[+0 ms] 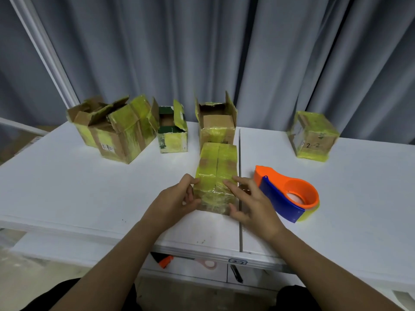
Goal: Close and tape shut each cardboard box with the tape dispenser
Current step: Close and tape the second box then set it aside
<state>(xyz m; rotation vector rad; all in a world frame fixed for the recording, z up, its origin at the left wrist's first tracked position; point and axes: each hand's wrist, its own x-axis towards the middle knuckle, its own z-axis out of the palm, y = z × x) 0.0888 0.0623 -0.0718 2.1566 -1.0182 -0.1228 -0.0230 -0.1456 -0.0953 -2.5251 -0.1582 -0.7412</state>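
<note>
Fingers (233,184) of both hands clamped on closed box (216,167); tape dispenser (287,194) just right, open boxes (215,122) behind.

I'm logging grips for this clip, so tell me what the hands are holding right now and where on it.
Both hold the closed box at its near end: the left hand grips its left side, and the right hand has fingers on top and the thumb on the near face.
</note>
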